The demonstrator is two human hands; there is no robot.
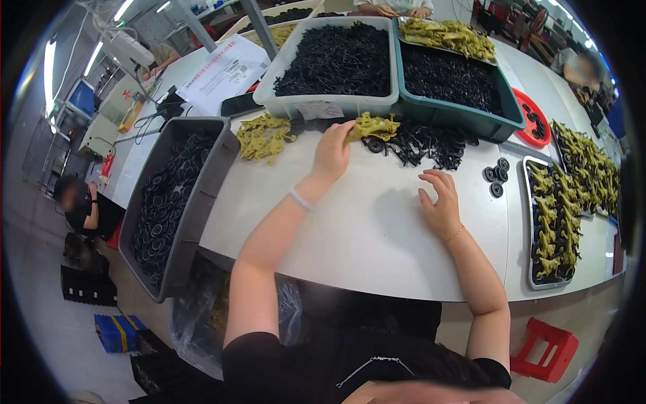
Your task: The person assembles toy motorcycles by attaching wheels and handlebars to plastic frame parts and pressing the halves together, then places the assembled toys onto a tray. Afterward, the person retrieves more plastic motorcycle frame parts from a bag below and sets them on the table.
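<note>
My left hand is closed on an olive-yellow molded plastic part, held above the far middle of the white table. A small black wheel shows just under that part; whether it is joined to it I cannot tell. My right hand hovers over the table with fingers bent and apart, holding nothing that I can see. Just beyond it lies a loose pile of thin black plastic pieces. Several black wheels sit to the right of that hand. Left of my left hand is a heap of olive-yellow parts.
A grey bin of black rings stands at the left. At the back are a white bin and a green bin of black pieces. Trays of assembled yellow-and-black pieces lie right, near a red dish. Other people sit around.
</note>
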